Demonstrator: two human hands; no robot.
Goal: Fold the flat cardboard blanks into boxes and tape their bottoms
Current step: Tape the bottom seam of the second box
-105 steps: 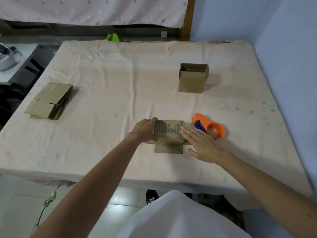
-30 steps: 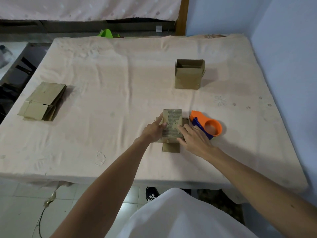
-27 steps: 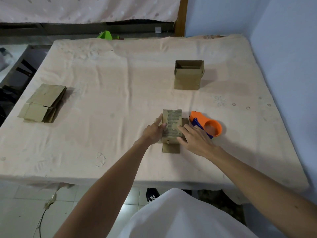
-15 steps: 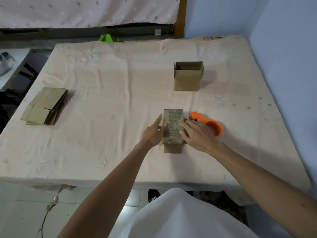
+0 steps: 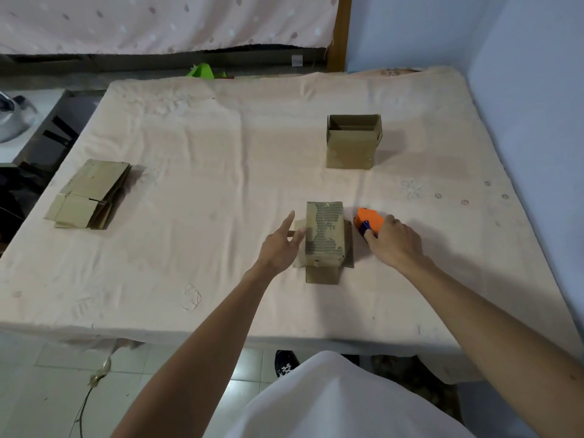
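A half-folded cardboard box (image 5: 325, 235) stands upside down near the table's front edge, its torn bottom flaps closed on top and other flaps splayed on the cloth. My left hand (image 5: 281, 245) presses its straight fingers against the box's left side. My right hand (image 5: 393, 241) lies over the orange tape dispenser (image 5: 369, 220) just right of the box, fingers curled round it and hiding most of it. A finished open box (image 5: 352, 142) stands upright farther back. A stack of flat cardboard blanks (image 5: 90, 194) lies at the left.
The table (image 5: 205, 159) is covered with a pale pink cloth. A blue wall runs close along the right side. A green object (image 5: 205, 71) sits behind the far edge. Tiled floor and a dark shoe (image 5: 286, 363) show below the front edge.
My right hand has left the box's top and moved right onto the tape dispenser. My left hand stays against the box's left side.
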